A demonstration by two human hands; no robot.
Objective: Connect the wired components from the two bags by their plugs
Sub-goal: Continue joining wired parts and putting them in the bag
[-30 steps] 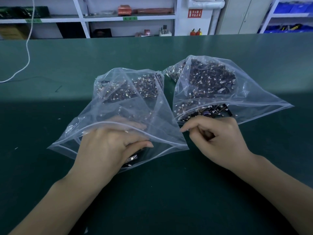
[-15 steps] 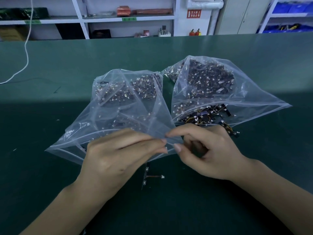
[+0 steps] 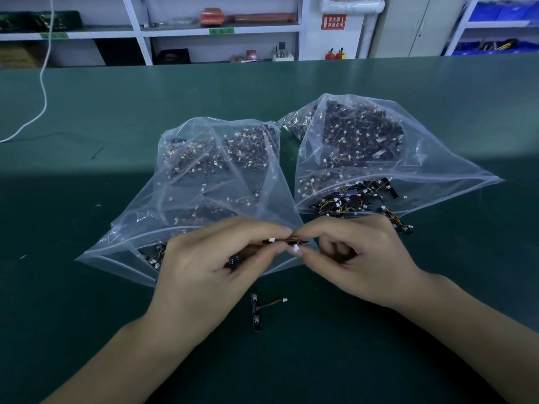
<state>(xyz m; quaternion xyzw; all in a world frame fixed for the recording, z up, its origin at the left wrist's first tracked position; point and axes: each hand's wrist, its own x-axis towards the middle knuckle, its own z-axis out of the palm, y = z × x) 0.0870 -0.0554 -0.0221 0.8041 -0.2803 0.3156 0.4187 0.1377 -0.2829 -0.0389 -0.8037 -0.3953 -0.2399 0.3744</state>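
Observation:
Two clear plastic bags lie open on the green table, both full of small dark wired components with white plugs: the left bag (image 3: 204,182) and the right bag (image 3: 364,147). In front of the left bag's mouth my left hand (image 3: 210,275) pinches a wired component whose white plug (image 3: 271,240) sticks out by the thumb. My right hand (image 3: 358,258) meets it fingertip to fingertip and pinches another white plug (image 3: 297,248). The two plugs sit close together, apart. A loose dark strip component (image 3: 256,310) with a short wire lies on the table below my hands.
Several components (image 3: 399,223) have spilled from the right bag's mouth onto the green table (image 3: 87,287). A white cable (image 3: 43,91) hangs down at the far left. Shelving with boxes runs behind the table's far edge.
My left hand came out of the left bag holding a component, and a strip component now lies on the table. Both hands moved together until the fingertips met, with plugs showing between them.

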